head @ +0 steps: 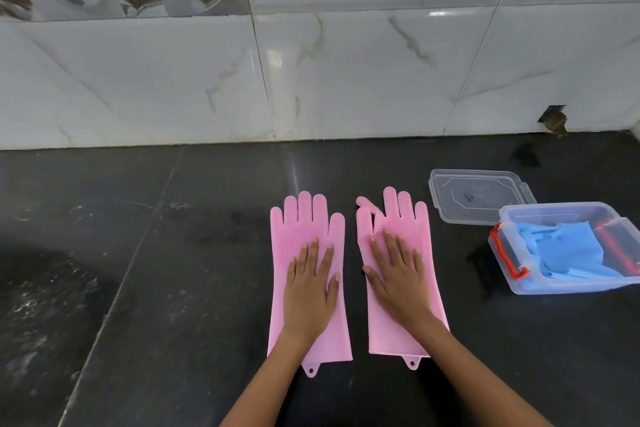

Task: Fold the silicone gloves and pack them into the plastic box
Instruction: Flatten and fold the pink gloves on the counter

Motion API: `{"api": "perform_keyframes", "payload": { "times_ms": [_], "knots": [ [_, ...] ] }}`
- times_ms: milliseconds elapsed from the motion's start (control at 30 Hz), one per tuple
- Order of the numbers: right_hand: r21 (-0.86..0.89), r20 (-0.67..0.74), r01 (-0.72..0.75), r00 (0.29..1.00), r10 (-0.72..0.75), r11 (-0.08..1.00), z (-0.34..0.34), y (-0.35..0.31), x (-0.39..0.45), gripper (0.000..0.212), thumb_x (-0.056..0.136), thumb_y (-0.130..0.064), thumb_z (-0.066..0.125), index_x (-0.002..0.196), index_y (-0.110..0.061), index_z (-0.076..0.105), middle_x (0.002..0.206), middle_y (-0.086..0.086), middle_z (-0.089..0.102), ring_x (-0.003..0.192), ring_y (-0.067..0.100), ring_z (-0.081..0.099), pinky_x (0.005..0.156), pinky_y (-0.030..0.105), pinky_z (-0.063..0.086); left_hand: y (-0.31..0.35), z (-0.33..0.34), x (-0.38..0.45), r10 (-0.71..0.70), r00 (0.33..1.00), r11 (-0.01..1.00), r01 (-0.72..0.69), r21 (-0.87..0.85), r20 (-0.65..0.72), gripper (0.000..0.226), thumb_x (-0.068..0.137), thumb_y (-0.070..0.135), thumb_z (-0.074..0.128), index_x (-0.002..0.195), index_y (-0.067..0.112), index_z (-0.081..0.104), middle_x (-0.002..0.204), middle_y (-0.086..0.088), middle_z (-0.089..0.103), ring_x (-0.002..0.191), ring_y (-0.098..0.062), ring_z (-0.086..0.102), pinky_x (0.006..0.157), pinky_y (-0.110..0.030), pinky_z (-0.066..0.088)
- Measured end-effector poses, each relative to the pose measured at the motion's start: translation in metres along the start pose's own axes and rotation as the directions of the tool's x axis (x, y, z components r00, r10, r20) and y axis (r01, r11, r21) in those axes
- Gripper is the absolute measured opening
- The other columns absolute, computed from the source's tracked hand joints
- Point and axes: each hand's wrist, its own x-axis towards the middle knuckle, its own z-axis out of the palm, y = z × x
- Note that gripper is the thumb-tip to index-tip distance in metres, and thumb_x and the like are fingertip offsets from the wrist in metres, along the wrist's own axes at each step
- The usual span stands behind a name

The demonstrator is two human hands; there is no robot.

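Two pink silicone gloves lie flat side by side on the black counter, fingers pointing to the wall. My left hand (pixel 311 282) rests palm down on the left glove (pixel 304 218), fingers spread. On the right glove (pixel 405 218), whose bristled palm faces up and whose thumb is bent over, my right hand (pixel 398 274) lies flat. Neither hand grips anything. To the right stands the clear plastic box (pixel 554 282) with orange latches, holding folded blue gloves (pixel 568 250).
The box's clear lid (pixel 478 196) lies on the counter just behind the box. A white marble-tiled wall (pixel 346 80) rises behind the dark counter (pixel 173 253), with a chipped hole (pixel 554 120) low at the right.
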Motion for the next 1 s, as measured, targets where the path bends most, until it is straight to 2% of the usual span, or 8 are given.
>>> {"api": "perform_keyframes", "payload": {
  "times_ms": [100, 133, 200, 300, 400, 667, 767, 1000],
  "knots": [
    [0.052, -0.085, -0.033, 0.996, 0.037, 0.998, -0.008, -0.002, 0.01, 0.052, 0.097, -0.043, 0.032, 0.145, -0.021, 0.03, 0.154, 0.006, 0.027, 0.14, 0.029, 0.028, 0.113, 0.045, 0.022, 0.001, 0.0, 0.0, -0.005, 1.0, 1.0, 0.005, 0.005, -0.007, 0.056, 0.099, 0.043, 0.021, 0.15, 0.033, 0.0, 0.159, 0.005, -0.006, 0.147, -0.016, -0.006, 0.119, -0.034, -0.004],
    [0.067, -0.108, -0.05, 0.993, 0.057, 0.996, -0.011, -0.001, 0.015, 0.051, 0.097, -0.04, 0.035, 0.143, -0.018, 0.035, 0.152, 0.007, 0.033, 0.137, 0.028, 0.033, 0.111, 0.044, 0.025, 0.001, 0.0, 0.0, -0.007, 1.0, 1.0, 0.007, 0.002, -0.007, 0.055, 0.099, 0.043, 0.021, 0.15, 0.033, 0.001, 0.159, 0.005, -0.005, 0.147, -0.016, -0.005, 0.119, -0.034, -0.005],
    [0.05, -0.087, -0.056, 0.994, 0.061, 0.997, -0.014, 0.001, 0.026, 0.053, 0.098, -0.04, 0.034, 0.145, -0.016, 0.028, 0.155, 0.006, 0.026, 0.141, 0.025, 0.026, 0.115, 0.044, 0.019, 0.002, 0.0, 0.002, -0.009, 1.0, 1.0, 0.009, 0.0, -0.002, 0.056, 0.099, 0.043, 0.022, 0.15, 0.033, 0.001, 0.159, 0.005, -0.005, 0.147, -0.017, -0.005, 0.118, -0.034, -0.006],
    [0.014, -0.009, -0.041, 0.999, 0.041, 0.999, -0.008, 0.002, 0.029, 0.06, 0.098, -0.047, 0.024, 0.15, -0.022, 0.007, 0.16, 0.001, 0.004, 0.147, 0.022, 0.004, 0.117, 0.046, 0.001, 0.001, 0.0, 0.005, -0.01, 1.0, 1.0, 0.01, 0.024, 0.006, 0.056, 0.1, 0.043, 0.021, 0.15, 0.034, -0.001, 0.159, 0.004, -0.007, 0.147, -0.017, -0.008, 0.116, -0.033, -0.01],
    [0.011, 0.001, -0.032, 0.999, 0.032, 0.999, -0.002, 0.0, 0.023, 0.062, 0.097, -0.049, 0.022, 0.149, -0.023, -0.001, 0.159, 0.0, -0.003, 0.147, 0.021, -0.005, 0.117, 0.045, -0.004, 0.002, 0.0, 0.009, -0.014, 1.0, 1.0, 0.014, 0.022, 0.007, 0.055, 0.1, 0.042, 0.021, 0.15, 0.034, -0.002, 0.16, 0.003, -0.006, 0.147, -0.017, -0.007, 0.116, -0.033, -0.009],
    [0.026, -0.013, -0.045, 0.999, 0.045, 0.999, -0.001, -0.004, 0.025, 0.061, 0.098, -0.047, 0.021, 0.149, -0.023, 0.0, 0.159, -0.001, -0.003, 0.147, 0.019, -0.005, 0.116, 0.042, -0.007, -0.001, 0.0, 0.011, 0.017, 1.0, 1.0, -0.017, 0.023, 0.024, 0.056, 0.099, 0.044, 0.019, 0.149, 0.034, -0.004, 0.159, 0.003, -0.008, 0.147, -0.018, -0.009, 0.117, -0.034, -0.009],
    [0.022, -0.018, -0.049, 0.999, 0.049, 0.999, -0.003, -0.005, 0.025, 0.06, 0.098, -0.046, 0.022, 0.15, -0.023, 0.002, 0.159, -0.001, -0.002, 0.147, 0.02, -0.003, 0.117, 0.044, -0.004, -0.002, -0.002, 0.01, 0.031, 0.999, 0.999, -0.031, 0.02, 0.028, 0.057, 0.099, 0.046, 0.021, 0.149, 0.034, -0.004, 0.159, 0.003, -0.009, 0.147, -0.018, -0.01, 0.117, -0.033, -0.009],
    [0.012, -0.02, -0.057, 0.998, 0.057, 0.998, -0.003, -0.006, 0.025, 0.06, 0.098, -0.046, 0.022, 0.15, -0.023, 0.001, 0.16, -0.001, -0.002, 0.147, 0.02, -0.004, 0.118, 0.044, -0.002, 0.0, -0.003, 0.008, 0.031, 0.998, 0.998, -0.033, 0.046, 0.049, 0.062, 0.096, 0.056, 0.018, 0.148, 0.035, -0.007, 0.159, 0.002, -0.011, 0.147, -0.019, -0.011, 0.117, -0.034, -0.01]
  ]
}}
